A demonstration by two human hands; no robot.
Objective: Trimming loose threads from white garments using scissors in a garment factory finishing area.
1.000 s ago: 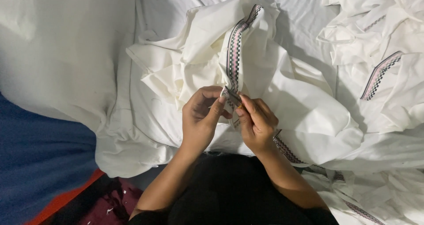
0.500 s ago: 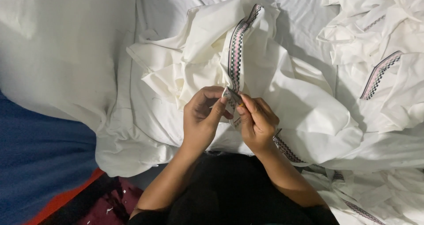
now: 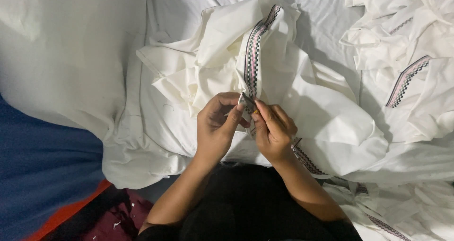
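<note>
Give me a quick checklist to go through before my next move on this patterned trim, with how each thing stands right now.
1. Left hand pinches the patterned trim: ok.
2. Right hand grips the same trim end, fingertips meeting the left: ok.
3. Trim runs flat and untwisted above the hands: ok.
4. Small tool or needle in the right fingers: cannot tell, only a tiny yellow speck shows.
5. White garment lies spread in front, not tangled with the second trimmed garment: ok.

surface: white sheet (image 3: 71,56) | on it: cream garment (image 3: 326,122) (crumpled), more garments (image 3: 406,42)
</note>
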